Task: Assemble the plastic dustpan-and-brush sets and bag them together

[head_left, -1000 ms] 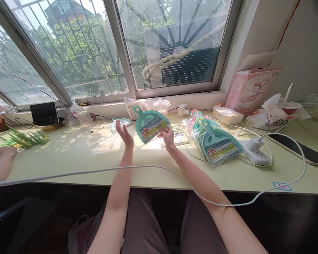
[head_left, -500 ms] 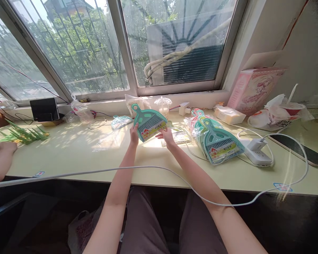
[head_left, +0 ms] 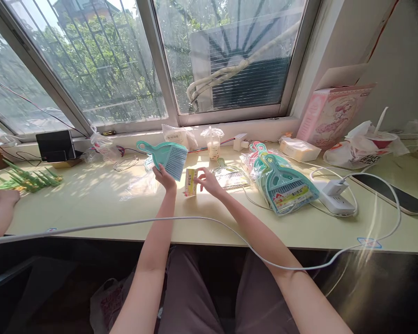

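A teal dustpan with a small brush (head_left: 176, 162) nested in it is tilted above the table, its handle toward the upper left. My left hand (head_left: 165, 178) is closed around the dustpan's lower edge. Just right of it, my right hand (head_left: 209, 182) pinches a yellow printed label card (head_left: 190, 182), held upright and apart from the dustpan. To the right lies a pile of wrapped dustpan sets (head_left: 289, 185), teal on top with pink behind. Another brush set with a label (head_left: 231, 178) lies flat behind my right hand.
A white cable (head_left: 202, 218) crosses in front of my forearms. Near the window stands a drink cup (head_left: 213, 146). A power strip (head_left: 339, 202) and phone (head_left: 393, 192) lie at right. Clear plastic wrap (head_left: 137, 185) rests at left; another person's hand (head_left: 2, 208) is farther left.
The label card has come off the dustpan and is now in my right hand. My left hand has moved the dustpan left and turned it.
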A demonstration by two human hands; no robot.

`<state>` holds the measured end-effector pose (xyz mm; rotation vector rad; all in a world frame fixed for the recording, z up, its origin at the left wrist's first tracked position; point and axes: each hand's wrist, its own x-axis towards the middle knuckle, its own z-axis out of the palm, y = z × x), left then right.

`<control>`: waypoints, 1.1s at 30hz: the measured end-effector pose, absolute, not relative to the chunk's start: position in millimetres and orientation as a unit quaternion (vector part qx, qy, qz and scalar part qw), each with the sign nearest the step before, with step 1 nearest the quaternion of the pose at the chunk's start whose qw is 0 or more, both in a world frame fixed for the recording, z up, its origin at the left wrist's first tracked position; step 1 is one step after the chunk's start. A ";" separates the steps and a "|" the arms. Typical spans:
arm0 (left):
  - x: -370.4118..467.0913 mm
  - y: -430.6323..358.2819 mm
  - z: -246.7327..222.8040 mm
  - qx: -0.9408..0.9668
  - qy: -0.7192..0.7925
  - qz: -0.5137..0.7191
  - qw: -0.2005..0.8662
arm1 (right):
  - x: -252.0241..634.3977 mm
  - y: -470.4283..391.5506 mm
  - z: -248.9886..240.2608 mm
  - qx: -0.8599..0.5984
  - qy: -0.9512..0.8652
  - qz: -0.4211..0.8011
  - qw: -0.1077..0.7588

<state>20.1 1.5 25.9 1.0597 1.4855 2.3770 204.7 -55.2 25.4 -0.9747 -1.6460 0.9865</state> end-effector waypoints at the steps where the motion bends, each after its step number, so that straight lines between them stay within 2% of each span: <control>1: 19.3 1.5 26.3 0.345 0.496 0.793 0.074 | 202.3 -58.5 24.3 -0.404 -0.701 0.380 0.448; 6: 20.7 -1.2 28.7 0.329 0.513 0.787 0.091 | 195.1 -70.3 17.6 -0.480 -0.819 0.124 0.289; 9: 23.2 -2.5 29.7 0.333 0.517 0.784 0.085 | 194.5 -71.2 15.3 -0.486 -0.837 0.039 0.248; 12: 24.2 -3.1 29.8 0.346 0.505 0.787 0.075 | 194.8 -69.7 18.7 -0.474 -0.819 0.096 0.307; 16: 23.8 -4.8 30.5 0.355 0.489 0.793 0.082 | 197.8 -68.4 30.9 -0.353 -0.771 0.318 0.424; 19: 23.0 -5.8 31.6 0.347 0.500 0.788 0.089 | 202.4 -69.2 39.3 -0.244 -0.765 0.441 0.401; 21: 22.5 -5.5 32.0 0.339 0.509 0.785 0.093 | 204.5 -70.5 41.3 -0.252 -0.775 0.439 0.378; 24: 22.1 -3.7 31.4 0.336 0.509 0.787 0.096 | 202.9 -72.6 36.3 -0.364 -0.815 0.304 0.332; 28: 22.6 -1.7 29.3 0.348 0.503 0.787 0.088 | 195.6 -72.4 21.3 -0.471 -0.857 0.042 0.206; 33: 24.8 -0.5 28.8 0.352 0.510 0.781 0.076 | 192.5 -72.3 16.7 -0.446 -0.883 -0.078 0.123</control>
